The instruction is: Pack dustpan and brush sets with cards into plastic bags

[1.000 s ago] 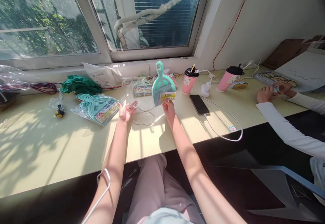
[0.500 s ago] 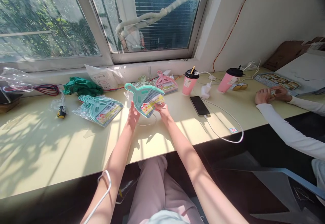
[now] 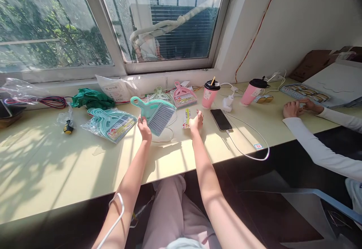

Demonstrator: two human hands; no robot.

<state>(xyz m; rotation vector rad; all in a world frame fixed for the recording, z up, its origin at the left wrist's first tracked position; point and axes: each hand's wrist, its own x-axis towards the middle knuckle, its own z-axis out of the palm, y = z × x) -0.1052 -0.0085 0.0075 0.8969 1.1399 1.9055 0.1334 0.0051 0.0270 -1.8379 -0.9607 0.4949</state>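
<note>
In my left hand (image 3: 144, 129) is a mint-green dustpan (image 3: 144, 108), gripped near its left edge and tilted over the table. A small brush with grey bristles (image 3: 161, 119) sits in its pan. My right hand (image 3: 196, 122) is to the right, its fingers closed at the edge of a yellow and white printed card (image 3: 186, 118). Several green dustpan sets (image 3: 110, 124) in clear plastic lie to the left. A pink set (image 3: 183, 95) and a pale green set (image 3: 160, 95) lie behind, by the wall.
A black phone (image 3: 221, 119) on a white cable, a white charger (image 3: 227, 104) and two pink cups (image 3: 210, 93) are on the right. A screwdriver (image 3: 68, 127) and a green cloth (image 3: 92, 98) are on the left. Another person's hands (image 3: 301, 108) work at far right.
The printed card has come off the front of the dustpan and moved right with my right hand, uncovering the brush bristles. My left hand has shifted slightly left and down with the dustpan.
</note>
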